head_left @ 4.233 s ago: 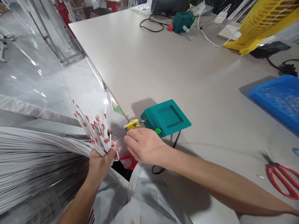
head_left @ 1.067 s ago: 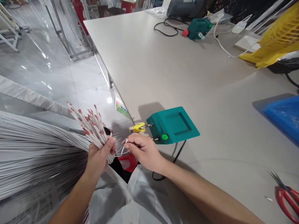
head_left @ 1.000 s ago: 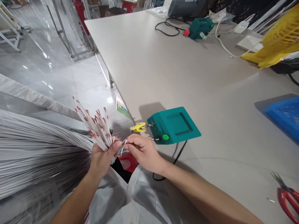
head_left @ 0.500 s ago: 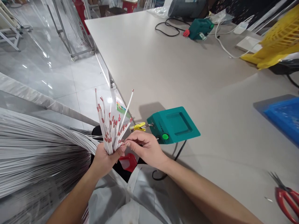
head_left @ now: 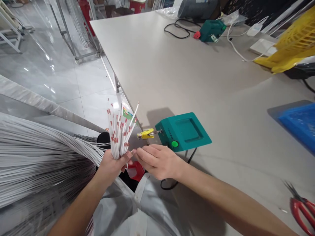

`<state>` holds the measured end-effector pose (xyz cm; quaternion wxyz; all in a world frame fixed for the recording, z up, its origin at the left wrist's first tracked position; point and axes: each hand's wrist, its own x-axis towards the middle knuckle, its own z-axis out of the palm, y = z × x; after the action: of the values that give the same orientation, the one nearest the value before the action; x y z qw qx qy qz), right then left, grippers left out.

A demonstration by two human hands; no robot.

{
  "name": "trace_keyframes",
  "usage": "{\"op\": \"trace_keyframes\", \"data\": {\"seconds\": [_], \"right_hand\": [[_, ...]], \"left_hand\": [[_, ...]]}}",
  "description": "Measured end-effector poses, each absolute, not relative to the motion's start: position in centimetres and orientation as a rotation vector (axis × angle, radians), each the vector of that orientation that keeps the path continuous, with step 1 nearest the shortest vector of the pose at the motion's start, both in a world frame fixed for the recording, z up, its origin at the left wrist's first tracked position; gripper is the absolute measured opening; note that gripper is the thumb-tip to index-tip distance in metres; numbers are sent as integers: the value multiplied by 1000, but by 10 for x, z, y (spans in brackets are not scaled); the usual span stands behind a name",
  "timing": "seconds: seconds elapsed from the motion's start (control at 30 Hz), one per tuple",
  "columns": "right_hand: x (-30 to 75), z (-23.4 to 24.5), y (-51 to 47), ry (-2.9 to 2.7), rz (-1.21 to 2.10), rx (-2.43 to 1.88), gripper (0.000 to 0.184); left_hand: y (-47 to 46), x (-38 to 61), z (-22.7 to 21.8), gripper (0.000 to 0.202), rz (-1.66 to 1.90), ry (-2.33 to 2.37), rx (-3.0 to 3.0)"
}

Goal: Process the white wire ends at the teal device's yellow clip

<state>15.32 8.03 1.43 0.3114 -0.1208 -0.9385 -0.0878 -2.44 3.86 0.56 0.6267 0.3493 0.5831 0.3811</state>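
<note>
My left hand [head_left: 112,167] is wrapped round a bundle of white wires [head_left: 119,134] whose upright ends show reddish copper tips. The long tails of these wires run off to the left. Close beside its thumb, my right hand [head_left: 159,160] pinches with thumb and forefinger at the edge of the bundle, on what seems to be a single wire end; the fingers mostly hide it. Just beyond my right hand stands a teal device [head_left: 184,131] with a green button and a yellow clip [head_left: 146,133] on its side.
A large mass of white wires [head_left: 44,157] lies at the left. On the table [head_left: 147,59] are red-handled scissors [head_left: 301,206], a blue tray [head_left: 299,123], a yellow basket [head_left: 292,46] and a second green device [head_left: 213,30] with a black cable. A red stool [head_left: 135,171] shows below.
My right hand has turned over, its back now facing up, and sits slightly lower. The wire ends in my left hand have shifted and stand closer together.
</note>
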Motion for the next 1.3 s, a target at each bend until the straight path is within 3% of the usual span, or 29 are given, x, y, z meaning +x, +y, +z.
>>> {"op": "trace_keyframes", "data": {"seconds": [0.13, 0.3, 0.57, 0.77, 0.87, 1.0, 1.1, 1.3], "right_hand": [[154, 9, 80, -2406, -124, -481, 12], [152, 24, 84, -2183, 667, -899, 15], [146, 41, 97, -2351, 1191, -652, 12], [126, 25, 84, -1519, 1749, -702, 5], [112, 17, 71, -1102, 1959, -815, 15], [103, 12, 62, -1068, 1812, -913, 18], [105, 13, 64, -1378, 1417, -877, 11], [119, 15, 75, -2013, 728, -781, 17]], "left_hand": [[38, -28, 7, 21, 999, 1388, 792], [36, -31, 7, 20, 915, 1397, 887], [33, -32, 12, 20, 841, 1251, 964], [28, -44, 4, 17, 984, 1088, 957], [28, -41, -2, 21, 1065, 1070, 869], [28, -31, -5, 23, 1195, 1081, 718], [27, -26, -5, 23, 1208, 1099, 703], [24, -28, -7, 21, 1137, 1134, 742]]}}
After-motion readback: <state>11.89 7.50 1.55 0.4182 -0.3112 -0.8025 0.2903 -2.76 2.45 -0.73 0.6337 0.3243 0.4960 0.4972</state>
